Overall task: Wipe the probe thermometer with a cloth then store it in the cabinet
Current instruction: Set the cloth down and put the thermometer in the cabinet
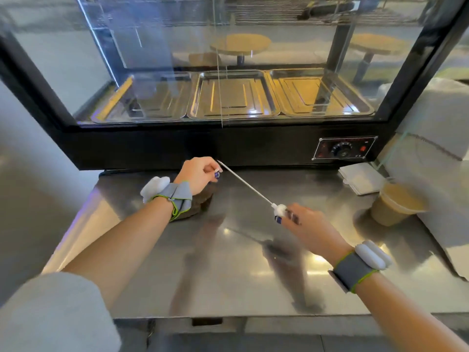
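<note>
1. Probe thermometer (250, 187): thin straight metal stem with a small white rounded head, held in the air above the counter, running diagonally from lower right to upper left, tip close to the black base of the display case.
2. Right hand (308, 228): fingers closed around the white head end, gripping the thermometer; the fingers are motion-blurred.
3. Left hand (196, 175): fingers curled, thumb and forefinger pinched just beside the stem's tip. Cannot tell whether they actually touch the stem.
4. Cloth (200, 203): dark, rough-textured wad on the counter, directly under the left wrist and largely hidden by it.
5. Both wrists carry grey fabric bands with green edging, each with a white rounded module.
6. Counter (228, 275): brushed stainless steel, glossy, mirroring the arms and the stem.
7. Display case (228, 146): black frame, glass panes, standing at the back of the counter right behind the stem's tip. Three shallow rectangular metal trays sit side by side inside.
8. Control panel (345, 148): on the case's lower right face, round dial and red switch.
9. Right edge: translucent lidded plastic cup (396, 207) with tan contents; behind it a flat white stack (360, 179), material unclear.
</note>
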`<state>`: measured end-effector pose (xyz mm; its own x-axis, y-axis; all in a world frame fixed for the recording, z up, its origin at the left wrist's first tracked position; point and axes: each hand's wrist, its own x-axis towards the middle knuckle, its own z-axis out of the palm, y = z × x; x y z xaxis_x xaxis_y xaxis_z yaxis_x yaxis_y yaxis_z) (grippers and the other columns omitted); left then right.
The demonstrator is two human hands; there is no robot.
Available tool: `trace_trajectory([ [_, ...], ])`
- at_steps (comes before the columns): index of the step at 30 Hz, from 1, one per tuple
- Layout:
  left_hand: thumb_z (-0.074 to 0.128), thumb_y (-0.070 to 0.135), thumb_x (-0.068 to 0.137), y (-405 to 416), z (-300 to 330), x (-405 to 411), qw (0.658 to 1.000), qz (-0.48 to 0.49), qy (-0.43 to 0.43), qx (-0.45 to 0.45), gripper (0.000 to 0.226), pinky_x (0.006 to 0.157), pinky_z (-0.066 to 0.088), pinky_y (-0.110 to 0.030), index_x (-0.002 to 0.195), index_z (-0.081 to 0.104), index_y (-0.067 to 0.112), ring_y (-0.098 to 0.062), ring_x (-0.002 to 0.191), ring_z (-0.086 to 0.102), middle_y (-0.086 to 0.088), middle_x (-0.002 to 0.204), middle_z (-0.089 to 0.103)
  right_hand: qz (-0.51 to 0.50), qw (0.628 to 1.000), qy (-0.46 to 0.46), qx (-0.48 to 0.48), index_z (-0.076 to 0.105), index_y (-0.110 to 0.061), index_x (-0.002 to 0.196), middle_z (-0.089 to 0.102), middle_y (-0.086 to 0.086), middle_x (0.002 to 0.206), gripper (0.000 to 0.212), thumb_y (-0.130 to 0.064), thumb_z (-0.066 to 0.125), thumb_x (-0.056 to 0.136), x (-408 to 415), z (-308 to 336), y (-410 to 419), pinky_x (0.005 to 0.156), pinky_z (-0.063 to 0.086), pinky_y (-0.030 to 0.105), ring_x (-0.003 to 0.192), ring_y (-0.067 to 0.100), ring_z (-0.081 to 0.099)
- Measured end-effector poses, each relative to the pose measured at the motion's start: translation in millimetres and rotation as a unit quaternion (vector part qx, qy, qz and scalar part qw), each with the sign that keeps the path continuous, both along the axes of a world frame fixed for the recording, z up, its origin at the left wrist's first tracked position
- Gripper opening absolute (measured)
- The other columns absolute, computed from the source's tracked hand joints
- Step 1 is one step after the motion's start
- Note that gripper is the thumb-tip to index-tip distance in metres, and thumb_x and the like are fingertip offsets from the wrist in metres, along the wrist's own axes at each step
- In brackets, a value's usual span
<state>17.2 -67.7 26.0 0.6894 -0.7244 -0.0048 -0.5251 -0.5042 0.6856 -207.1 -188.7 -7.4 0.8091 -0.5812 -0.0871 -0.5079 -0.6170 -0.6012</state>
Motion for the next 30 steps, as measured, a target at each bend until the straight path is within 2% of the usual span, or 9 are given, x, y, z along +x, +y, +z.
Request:
trace_trajectory([
  [3, 0.057, 0.001, 0.085, 22.3, 8.2, 3.4, 1.000, 0.011, -0.011, -0.019, 0.014, 0.052, 0.044, 0.002, 0.096, 0.066, 0.001, -0.002, 0.060, 0.062, -0.015, 0.085, 0.067, 0.015, 1.000, 0.006, -0.016, 0.036, -0.022, 0.062, 0.048, 0.005, 0.076, 0.032, -0.031, 0.055, 0.087, 3.1, 11.0, 11.2, 0.060, 0.025, 0.028, 0.072, 0.024, 0.040],
  [6, 0.057, 0.000, 0.084, 42.0, 15.3, 4.9, 0.999, 0.021, -0.021, -0.031, 0.014, 0.051, 0.042, 0.006, 0.094, 0.067, 0.003, -0.015, 0.068, 0.062, -0.009, 0.082, 0.063, 0.026, 0.999, 0.029, -0.036, 0.030, -0.026, 0.058, 0.047, 0.005, 0.077, 0.038, -0.029, 0.054, 0.088, 3.6, 20.0, 20.6, 0.063, 0.029, 0.028, 0.073, 0.023, 0.041],
  [13, 0.058, 0.001, 0.084, 76.1, 26.2, 5.2, 0.999, 0.010, -0.033, -0.034, 0.013, 0.067, 0.053, -0.017, 0.093, 0.067, 0.003, -0.022, 0.077, 0.064, -0.021, 0.091, 0.071, 0.061, 0.995, 0.041, -0.063, 0.039, -0.023, 0.063, 0.046, 0.001, 0.080, 0.030, -0.030, 0.052, 0.088, 4.3, 38.0, 42.1, 0.067, 0.031, 0.029, 0.077, 0.022, 0.040],
  [15, 0.057, 0.000, 0.084, 82.7, 29.6, 4.3, 0.999, 0.003, -0.032, -0.030, 0.014, 0.081, 0.055, -0.031, 0.093, 0.067, 0.003, -0.025, 0.079, 0.064, -0.024, 0.093, 0.072, 0.061, 0.995, 0.039, -0.071, 0.052, -0.016, 0.074, 0.046, 0.001, 0.082, 0.020, -0.029, 0.052, 0.088, 4.2, 41.0, 45.8, 0.068, 0.031, 0.028, 0.079, 0.028, 0.045],
  [17, 0.057, 0.000, 0.084, 89.1, 32.6, 2.2, 0.999, 0.000, -0.030, -0.028, 0.014, 0.086, 0.054, -0.037, 0.093, 0.067, 0.003, -0.026, 0.079, 0.064, -0.025, 0.094, 0.071, 0.061, 0.994, 0.035, -0.078, 0.055, -0.008, 0.088, 0.048, 0.002, 0.083, 0.023, -0.030, 0.052, 0.088, 4.6, 42.9, 50.1, 0.069, 0.033, 0.029, 0.087, 0.033, 0.051],
  [19, 0.056, 0.000, 0.084, 92.7, 34.0, 1.0, 0.999, -0.002, -0.029, -0.029, 0.015, 0.083, 0.054, -0.032, 0.094, 0.067, 0.003, -0.025, 0.078, 0.064, -0.023, 0.092, 0.071, 0.061, 0.994, 0.035, -0.083, 0.055, -0.007, 0.092, 0.048, 0.003, 0.084, 0.026, -0.032, 0.052, 0.088, 4.2, 43.2, 52.4, 0.070, 0.036, 0.031, 0.089, 0.035, 0.054],
  [23, 0.054, -0.001, 0.085, 98.5, 34.8, 0.3, 0.999, -0.009, -0.027, -0.015, 0.016, 0.062, 0.048, -0.003, 0.094, 0.066, 0.003, -0.022, 0.078, 0.064, -0.014, 0.085, 0.068, 0.061, 0.994, 0.043, -0.082, 0.055, -0.007, 0.094, 0.048, 0.003, 0.084, 0.029, -0.035, 0.052, 0.088, 3.0, 43.9, 57.1, 0.072, 0.042, 0.035, 0.089, 0.037, 0.054],
  [27, 0.055, 0.000, 0.085, 102.9, 36.5, -3.4, 0.999, -0.022, -0.031, -0.005, 0.015, 0.082, 0.053, -0.032, 0.095, 0.066, 0.004, -0.024, 0.082, 0.065, -0.022, 0.092, 0.071, 0.057, 0.994, 0.046, -0.079, 0.054, -0.008, 0.090, 0.048, 0.003, 0.083, 0.028, -0.037, 0.053, 0.087, 1.8, 43.4, 60.1, 0.068, 0.037, 0.030, 0.085, 0.035, 0.054],
  [30, 0.055, 0.001, 0.086, 105.4, 37.6, -5.0, 0.999, -0.030, -0.044, 0.003, 0.016, 0.087, 0.052, -0.037, 0.095, 0.066, 0.005, -0.024, 0.082, 0.064, -0.023, 0.094, 0.072, 0.059, 0.994, 0.053, -0.081, 0.054, -0.009, 0.093, 0.048, 0.004, 0.083, 0.030, -0.038, 0.052, 0.087, 0.7, 44.0, 60.6, 0.068, 0.039, 0.031, 0.085, 0.036, 0.055],
])
